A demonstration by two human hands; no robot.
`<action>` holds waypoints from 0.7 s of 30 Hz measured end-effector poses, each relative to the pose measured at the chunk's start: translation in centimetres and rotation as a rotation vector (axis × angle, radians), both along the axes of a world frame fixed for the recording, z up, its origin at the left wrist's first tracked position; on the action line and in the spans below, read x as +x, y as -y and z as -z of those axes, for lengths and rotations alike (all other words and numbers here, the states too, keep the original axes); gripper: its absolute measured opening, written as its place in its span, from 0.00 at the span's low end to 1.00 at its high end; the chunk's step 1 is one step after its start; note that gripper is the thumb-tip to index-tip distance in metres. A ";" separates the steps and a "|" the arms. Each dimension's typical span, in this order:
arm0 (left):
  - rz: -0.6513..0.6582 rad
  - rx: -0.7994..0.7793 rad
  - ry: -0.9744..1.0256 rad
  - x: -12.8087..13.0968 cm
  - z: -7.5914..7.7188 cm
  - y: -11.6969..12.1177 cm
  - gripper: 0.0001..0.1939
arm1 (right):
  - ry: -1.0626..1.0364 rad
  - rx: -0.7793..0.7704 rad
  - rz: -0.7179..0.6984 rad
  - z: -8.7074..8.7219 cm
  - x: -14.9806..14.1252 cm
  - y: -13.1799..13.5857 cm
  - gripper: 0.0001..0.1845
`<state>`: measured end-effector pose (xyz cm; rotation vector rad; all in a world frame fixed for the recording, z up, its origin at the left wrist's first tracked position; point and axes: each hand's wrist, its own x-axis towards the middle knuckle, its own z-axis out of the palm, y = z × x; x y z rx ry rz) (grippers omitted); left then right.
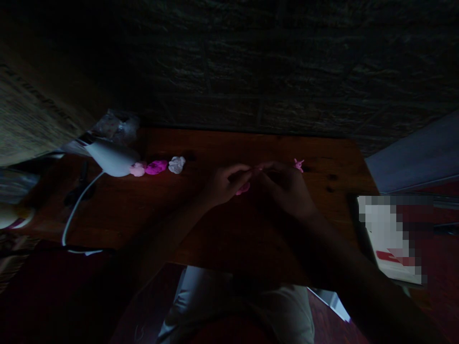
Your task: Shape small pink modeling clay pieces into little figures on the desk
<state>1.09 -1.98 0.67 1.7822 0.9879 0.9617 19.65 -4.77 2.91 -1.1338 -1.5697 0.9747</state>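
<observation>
Over the middle of the table, my left hand (227,182) and my right hand (287,186) meet at the fingertips, both closed in a pinch. Between them is what looks like a small piece of pink modelling clay (257,167), hard to see in the dim light. A larger pink clay lump (243,188) lies just below my left fingers, partly covered by them. Beyond my right hand sits a small pink clay figure (299,165) with thin points sticking out. To the left, a pale pink lump (138,168), a magenta lump (157,166) and a white lump (177,165) form a row.
A white tapered device (113,157) with a white cable (77,208) stands on the wooden table (201,239) at left, before a crumpled plastic bag (120,126). A dark stone-patterned wall (251,71) rises behind. At right lies a blurred-out flat item (389,239).
</observation>
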 end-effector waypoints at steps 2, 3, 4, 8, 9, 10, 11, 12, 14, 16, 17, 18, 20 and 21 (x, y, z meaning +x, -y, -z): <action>0.013 -0.013 0.006 0.0 0.0 0.0 0.18 | 0.020 0.019 -0.004 -0.2 0.0 0.0 0.17; 0.020 -0.017 0.007 0.0 0.0 0.0 0.18 | 0.030 0.026 -0.006 -0.2 0.0 0.1 0.17; 0.024 -0.021 0.008 0.0 0.0 0.0 0.19 | 0.038 0.032 -0.006 -0.3 -0.1 0.1 0.16; 0.023 -0.033 0.019 -0.1 0.0 0.0 0.19 | 0.056 0.034 -0.003 -0.3 0.0 0.2 0.15; 0.018 -0.039 0.024 -0.1 0.0 0.0 0.18 | 0.058 0.033 -0.001 -0.2 0.0 0.2 0.15; 0.012 -0.047 0.027 -0.1 0.0 0.1 0.18 | 0.060 0.034 0.003 -0.2 0.0 0.1 0.15; 0.009 -0.055 0.027 -0.1 0.0 0.1 0.18 | 0.061 0.035 0.007 -0.1 0.1 0.1 0.14; 0.012 -0.065 0.023 -0.1 0.0 0.1 0.18 | 0.063 0.038 0.012 0.0 0.1 0.1 0.14; 0.022 -0.073 0.014 0.0 0.0 0.2 0.17 | 0.071 0.047 0.019 0.1 0.1 0.1 0.13; 0.024 -0.059 0.010 0.0 0.0 0.2 0.17 | 0.080 0.054 0.015 0.1 0.1 0.0 0.12; 0.022 -0.049 0.007 0.0 0.1 0.1 0.17 | 0.085 0.058 0.011 0.1 0.1 0.0 0.12; 0.018 -0.037 0.004 -0.1 0.1 0.1 0.17 | 0.089 0.062 0.011 0.1 0.1 0.0 0.12; 0.013 -0.016 -0.009 -0.1 0.1 0.1 0.17 | 0.089 0.070 0.013 0.2 0.1 0.1 0.12; 0.008 -0.006 -0.018 -0.1 0.2 0.0 0.17 | 0.085 0.071 0.017 0.2 0.1 0.1 0.12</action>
